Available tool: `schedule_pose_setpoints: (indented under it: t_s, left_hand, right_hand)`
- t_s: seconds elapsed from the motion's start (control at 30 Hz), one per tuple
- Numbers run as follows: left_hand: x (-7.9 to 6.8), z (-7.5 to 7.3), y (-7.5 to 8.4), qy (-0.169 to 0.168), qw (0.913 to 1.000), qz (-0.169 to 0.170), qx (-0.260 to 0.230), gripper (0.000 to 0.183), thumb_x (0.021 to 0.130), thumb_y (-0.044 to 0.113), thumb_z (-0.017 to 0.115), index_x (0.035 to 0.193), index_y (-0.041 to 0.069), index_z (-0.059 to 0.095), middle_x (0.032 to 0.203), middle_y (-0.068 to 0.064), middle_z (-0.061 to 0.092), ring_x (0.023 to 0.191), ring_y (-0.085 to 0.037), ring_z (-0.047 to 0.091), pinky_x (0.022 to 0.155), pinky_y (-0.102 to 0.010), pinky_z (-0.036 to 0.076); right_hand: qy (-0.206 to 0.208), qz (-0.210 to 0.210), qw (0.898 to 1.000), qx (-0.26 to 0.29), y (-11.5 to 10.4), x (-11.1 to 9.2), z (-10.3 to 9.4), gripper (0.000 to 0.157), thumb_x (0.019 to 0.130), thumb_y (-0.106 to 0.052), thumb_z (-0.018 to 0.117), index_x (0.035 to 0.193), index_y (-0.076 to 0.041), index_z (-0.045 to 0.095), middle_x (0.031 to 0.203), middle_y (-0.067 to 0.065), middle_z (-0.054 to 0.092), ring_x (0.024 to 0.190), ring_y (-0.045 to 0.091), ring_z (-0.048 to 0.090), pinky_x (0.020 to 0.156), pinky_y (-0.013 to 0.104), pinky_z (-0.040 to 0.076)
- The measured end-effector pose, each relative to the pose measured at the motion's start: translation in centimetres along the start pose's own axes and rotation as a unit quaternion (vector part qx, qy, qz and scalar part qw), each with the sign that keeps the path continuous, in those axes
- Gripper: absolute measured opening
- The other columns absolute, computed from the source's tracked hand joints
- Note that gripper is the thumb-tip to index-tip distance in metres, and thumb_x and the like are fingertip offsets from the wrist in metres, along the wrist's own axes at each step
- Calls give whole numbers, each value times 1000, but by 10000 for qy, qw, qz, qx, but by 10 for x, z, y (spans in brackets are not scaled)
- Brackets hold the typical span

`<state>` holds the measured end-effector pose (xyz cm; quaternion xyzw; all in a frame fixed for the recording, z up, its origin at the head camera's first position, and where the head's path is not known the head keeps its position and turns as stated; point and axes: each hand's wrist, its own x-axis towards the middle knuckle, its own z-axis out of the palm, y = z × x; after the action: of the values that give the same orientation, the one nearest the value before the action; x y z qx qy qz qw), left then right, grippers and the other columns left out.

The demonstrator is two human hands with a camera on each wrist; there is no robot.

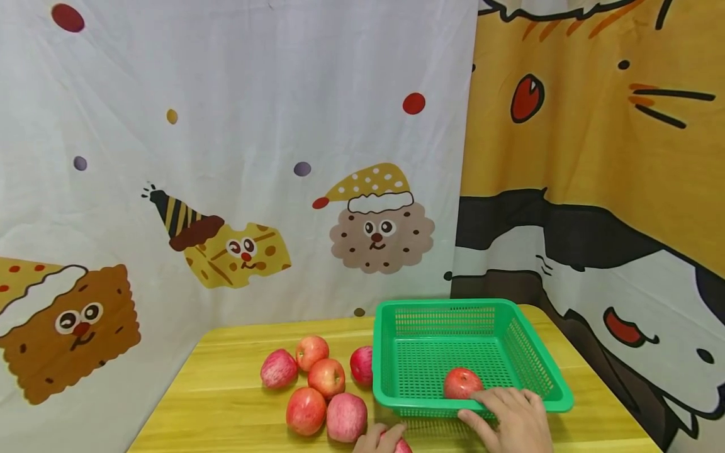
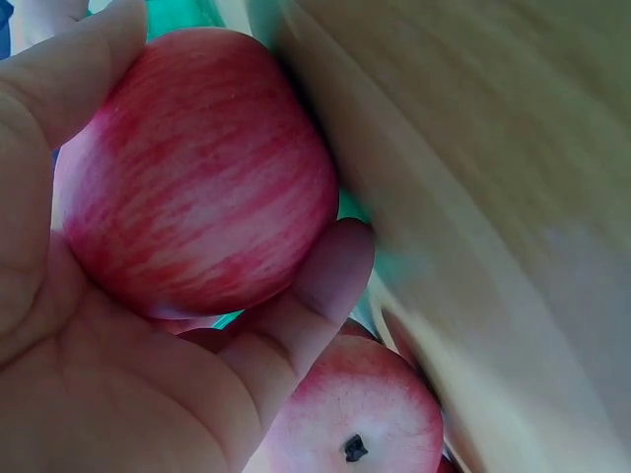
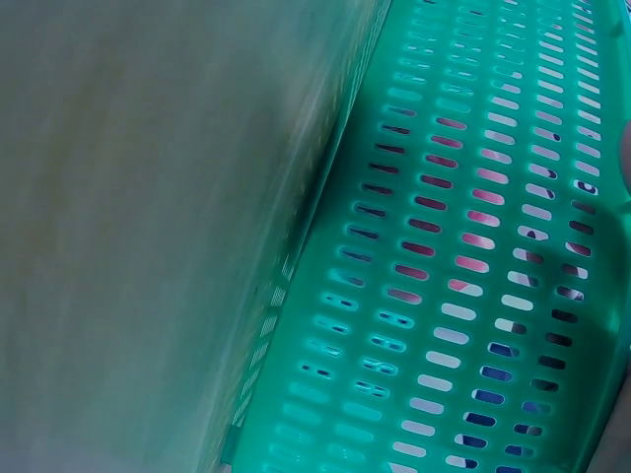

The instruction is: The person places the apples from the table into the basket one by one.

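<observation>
My left hand [image 1: 374, 440] grips a red apple [image 2: 197, 177] at the near edge of the head view, thumb and fingers around it. In the left wrist view another apple [image 2: 360, 409] shows just below those fingers. My right hand [image 1: 512, 420] holds the near rim of a green plastic basket [image 1: 381, 349], fingers over the rim and thumb outside. One red apple [image 1: 461, 382] lies inside the basket by the near wall, close to the right fingertips. The right wrist view shows the slotted basket wall [image 3: 414, 325], with red visible through its slots.
Several loose apples [image 1: 326, 377] cluster on the wooden table [image 1: 226, 390] left of the basket, one apple [image 1: 361, 365] right beside its left wall. Behind the table hangs a white cartoon-print curtain [image 1: 255, 126], with a yellow patterned one [image 1: 566, 157] on the right.
</observation>
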<state>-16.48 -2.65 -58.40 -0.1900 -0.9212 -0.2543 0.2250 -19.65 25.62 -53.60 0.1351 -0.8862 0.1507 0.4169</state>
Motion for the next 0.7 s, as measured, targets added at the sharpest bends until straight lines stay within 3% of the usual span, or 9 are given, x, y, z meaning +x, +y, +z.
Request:
schedule_pose_setpoints:
  t_s: [0.23,0.7]
  left_hand:
    - [-3,8,-1,573,9979,191,231,44,86,50,83,126,36,71,105,3,67,77,-6,53,63,-21,46]
    - [-4,15,-3,1125,9928,409,105,49,78,42,90,124,36,72,103,9,64,78,0,46,62,-16,40]
  right_hand:
    - [47,-7,10000,60,0,0,0,37,66,-54,95,92,-32,80,87,-13,76,83,17,69,81,42,39]
    - [-171,123,9997,-85,-3,1,-1,37,67,-55,95,93,-34,79,89,-16,75,85,16,69,83,43,39]
